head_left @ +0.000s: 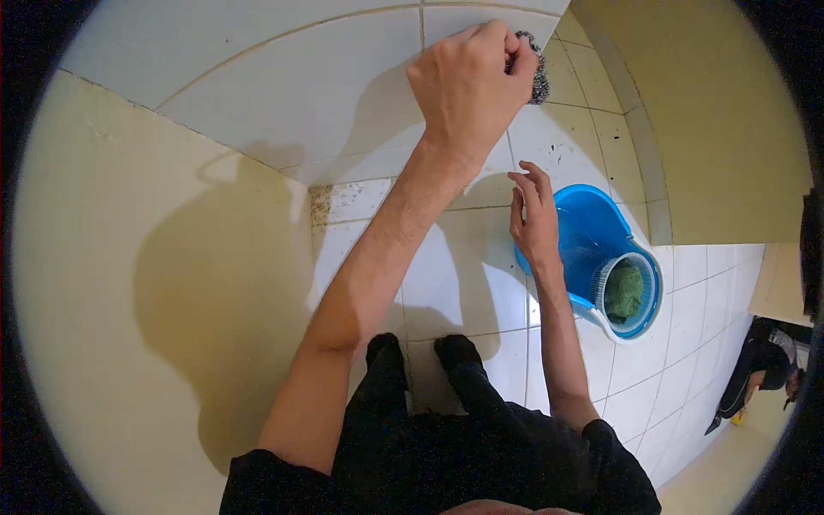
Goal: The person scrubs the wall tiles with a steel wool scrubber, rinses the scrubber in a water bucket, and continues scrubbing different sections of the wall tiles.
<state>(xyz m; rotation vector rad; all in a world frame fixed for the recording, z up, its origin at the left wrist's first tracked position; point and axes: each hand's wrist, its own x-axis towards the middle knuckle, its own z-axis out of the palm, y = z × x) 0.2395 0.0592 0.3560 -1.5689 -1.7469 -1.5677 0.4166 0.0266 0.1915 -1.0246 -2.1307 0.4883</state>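
Observation:
Up at the corner edge of the white tiled wall, my left hand is closed around a grey metal scouring pad. Part of the pad sticks out past the fingers on the right. Lower down, my right hand hangs in the air with its fingers loosely apart and nothing in it. Beside and beneath that hand stands a blue mop bucket with a white rim. A round white strainer basket sits in its near end, with a green cloth-like bundle inside.
White tiles cover the floor under my dark-covered feet. A cream wall runs along the left, and a yellowish wall stands at the right. Brown stains mark the floor corner. Another person is at the far right.

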